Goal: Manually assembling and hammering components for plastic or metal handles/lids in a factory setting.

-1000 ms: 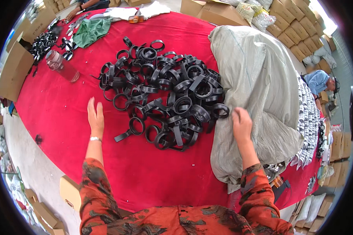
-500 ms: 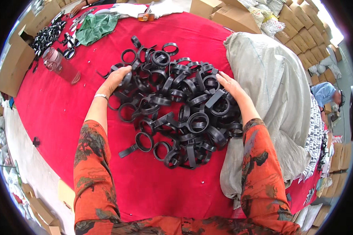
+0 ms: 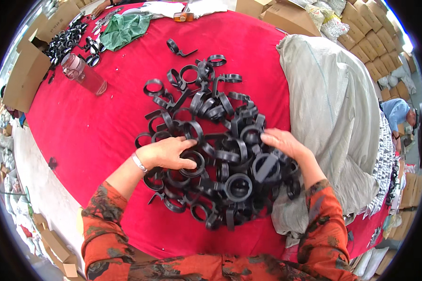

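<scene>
Pile of black rings (image 3: 227,155), many with flat tabs, lay on the red cloth (image 3: 122,117) in front of you. Rings overlapped and leaned every which way, denser at the pile's near side, looser at its far side. One tabbed ring (image 3: 172,46) lay apart, just beyond the pile.

Your left hand (image 3: 169,152) was over the pile's left part, thumb and fingers parted, touching rings; no firm grasp showed. Your right hand (image 3: 286,143) was at the pile's right edge, fingers stretched inward against rings; couldn't tell if it gripped any. Bracelet (image 3: 139,163) on your left wrist, orange patterned sleeves (image 3: 105,229) on both arms.

Right of the pile: big grey sack (image 3: 333,107), crumpled, near edge touching the rings. Past the sack, farther right of the pile: rows of silvery parts (image 3: 383,154), then a person in blue (image 3: 396,111).

Far left of the pile: bottle (image 3: 84,75), tilted in view; beyond it, green cloth (image 3: 125,32), black parts (image 3: 66,38) and an open carton (image 3: 26,77). Well beyond the pile: white cloth (image 3: 206,6) with an amber item (image 3: 183,17) beside it. Stacked boxes (image 3: 373,44) stood beyond the pile, off to the right.
</scene>
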Tool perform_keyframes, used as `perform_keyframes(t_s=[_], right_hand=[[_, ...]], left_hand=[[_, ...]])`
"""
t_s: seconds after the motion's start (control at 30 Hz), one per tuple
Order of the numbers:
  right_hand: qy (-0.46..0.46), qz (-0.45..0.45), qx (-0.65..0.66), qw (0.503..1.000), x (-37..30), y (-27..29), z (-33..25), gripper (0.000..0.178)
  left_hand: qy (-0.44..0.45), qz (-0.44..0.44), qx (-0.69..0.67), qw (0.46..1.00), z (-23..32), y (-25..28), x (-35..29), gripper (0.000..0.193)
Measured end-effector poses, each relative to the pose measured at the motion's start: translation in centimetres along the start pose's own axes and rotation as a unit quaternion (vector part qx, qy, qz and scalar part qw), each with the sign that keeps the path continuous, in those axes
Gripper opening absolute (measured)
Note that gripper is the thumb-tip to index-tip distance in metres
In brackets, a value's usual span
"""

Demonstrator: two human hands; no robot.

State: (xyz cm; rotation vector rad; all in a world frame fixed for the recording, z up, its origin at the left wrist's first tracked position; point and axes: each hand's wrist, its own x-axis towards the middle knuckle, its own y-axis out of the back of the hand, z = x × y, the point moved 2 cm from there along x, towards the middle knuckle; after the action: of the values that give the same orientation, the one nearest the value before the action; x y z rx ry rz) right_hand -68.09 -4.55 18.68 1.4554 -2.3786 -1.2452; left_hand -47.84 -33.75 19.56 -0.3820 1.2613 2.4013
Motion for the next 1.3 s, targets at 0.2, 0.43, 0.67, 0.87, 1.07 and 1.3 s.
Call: perform_keyframes(t_s=[0.2, 0.43, 0.67, 0.87, 1.07, 1.3], right_hand=[[-0.058, 0.152, 0.089, 0.983, -0.1, 0.7, 2.4, 0.039], [-0.093, 0.081, -0.253, 0.96, 0.5, -2.0, 6.5, 0.063], [-0.09, 0.083, -0.259, 0.958, 0.9, -2.2, 5.5, 0.066], [-0.103, 0.079, -0.259, 0.957, 0.8, -1.9, 6.0, 0.066], [-0.039, 0.083, -0.263, 0.96, 2.4, -4.3, 9.3, 0.07], [-0.058, 0.078, -0.244, 0.965, -4.4, -7.2, 8.7, 0.054]], left_hand=[[-0.004, 0.307, -0.099, 0.946, -1.9, 12.1, 5.9, 0.024], [0.087, 0.233, 0.249, 0.936, -12.7, 14.1, 22.5, 0.07], [0.198, 0.189, 0.167, 0.947, -12.4, 13.7, 26.0, 0.056], [-0.034, 0.054, 0.314, 0.947, -4.6, 8.4, 24.1, 0.027], [0.165, 0.027, 0.112, 0.98, 2.5, 5.1, 15.1, 0.036], [0.119, 0.009, 0.003, 0.993, 6.2, 0.4, 11.4, 0.05]])
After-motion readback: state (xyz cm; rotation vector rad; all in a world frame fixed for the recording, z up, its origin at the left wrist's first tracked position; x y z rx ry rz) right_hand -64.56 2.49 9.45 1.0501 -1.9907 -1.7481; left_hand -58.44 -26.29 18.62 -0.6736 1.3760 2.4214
